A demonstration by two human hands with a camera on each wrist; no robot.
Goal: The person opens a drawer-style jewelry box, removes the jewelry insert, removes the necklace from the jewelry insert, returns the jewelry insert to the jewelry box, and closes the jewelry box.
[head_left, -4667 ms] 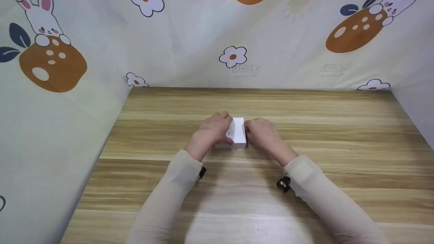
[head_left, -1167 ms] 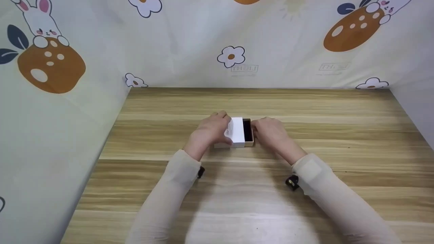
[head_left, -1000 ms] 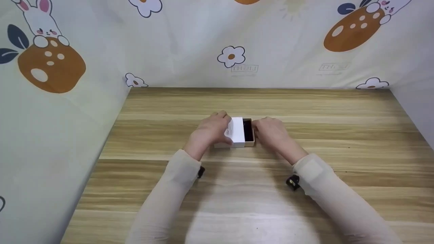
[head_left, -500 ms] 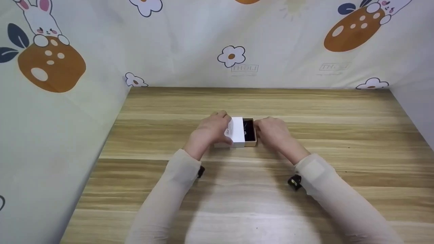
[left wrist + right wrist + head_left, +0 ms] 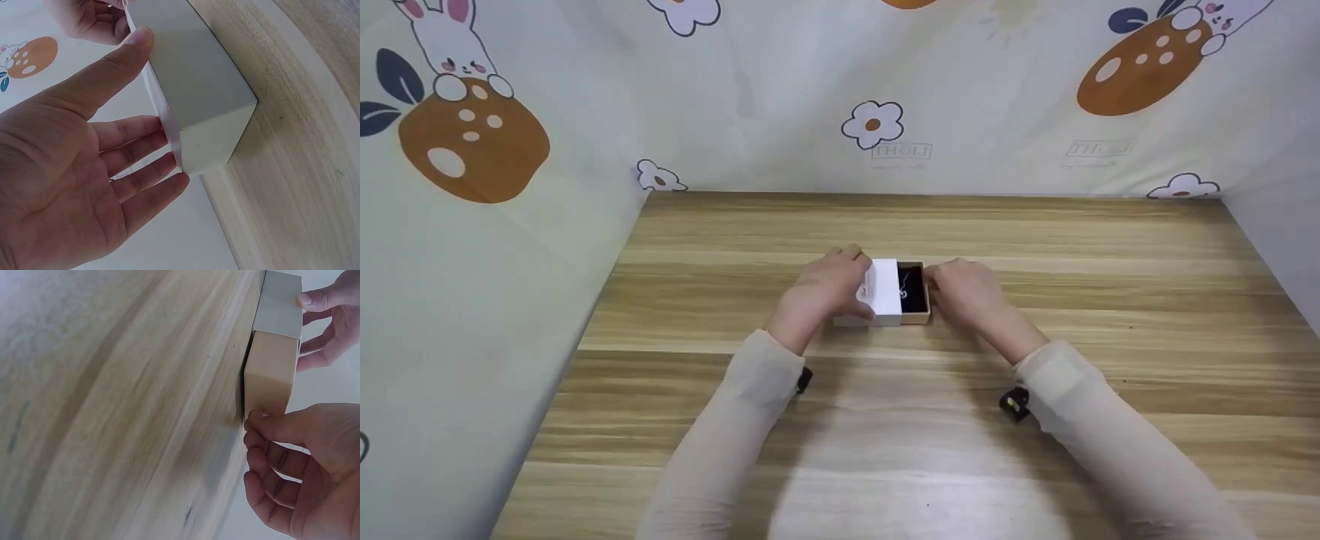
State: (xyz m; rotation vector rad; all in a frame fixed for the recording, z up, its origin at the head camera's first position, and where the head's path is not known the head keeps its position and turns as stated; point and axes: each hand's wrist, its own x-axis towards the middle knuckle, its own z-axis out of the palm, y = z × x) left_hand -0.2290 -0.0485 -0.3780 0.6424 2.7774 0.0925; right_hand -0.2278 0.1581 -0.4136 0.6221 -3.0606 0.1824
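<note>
A white jewelry box sleeve [image 5: 889, 289] with small print lies on the table, and a brown cardboard drawer [image 5: 916, 319] sticks out of its right end. Black lining shows in the drawer, with a silver necklace [image 5: 904, 294] on it, partly under the sleeve. My left hand [image 5: 825, 289] holds the sleeve from the left. In the left wrist view its thumb lies on the sleeve's near side, the fingertips [image 5: 179, 174] against its top. My right hand [image 5: 969, 294] pinches the drawer's outer end. Thumb and curled fingers meet at that end in the right wrist view.
The wood-grain table [image 5: 840, 450] reaches back to a pale patterned cloth [image 5: 780, 97] that also hangs at the left and right. Black wrist devices [image 5: 1015, 403] sit under the long light sleeves of both arms.
The drawer has slid right out of the white sleeve, drawn by my right hand. Black lining and then the necklace have come into sight. My left hand has stayed on the sleeve.
</note>
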